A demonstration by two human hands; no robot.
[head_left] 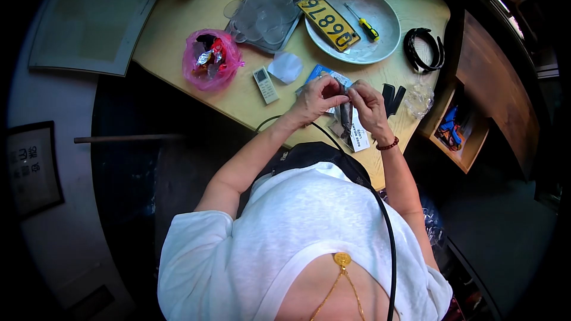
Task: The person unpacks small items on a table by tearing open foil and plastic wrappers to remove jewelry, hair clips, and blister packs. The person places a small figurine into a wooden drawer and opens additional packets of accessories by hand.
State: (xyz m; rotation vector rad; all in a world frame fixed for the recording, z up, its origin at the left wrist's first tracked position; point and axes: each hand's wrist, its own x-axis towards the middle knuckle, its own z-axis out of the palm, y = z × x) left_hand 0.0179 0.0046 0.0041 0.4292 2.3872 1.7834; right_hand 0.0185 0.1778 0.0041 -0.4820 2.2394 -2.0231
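My left hand (pixel 318 98) and my right hand (pixel 370 107) meet over the near edge of the table, fingers pinched close together. Between them hangs a dark, crumpled, shiny strip (pixel 345 117) that looks like a small plastic bag; its top end is hidden by my fingers. Both hands are closed on it. Just under the strip lies a white printed card (pixel 359 134), partly covered. A blue printed packet (pixel 326 74) lies behind my left hand. Beside my right hand is a black comb-like object (pixel 394 100).
A white plate (pixel 383 18) carries a yellow number plate (pixel 329 22) and a screwdriver (pixel 367 28). Nearby are a pink bag (pixel 196 77), a remote control (pixel 265 85), a tray (pixel 285 40) of clear cups, a black headband (pixel 437 53) and an open drawer (pixel 470 157). A black cable (pixel 389 232) crosses my chest.
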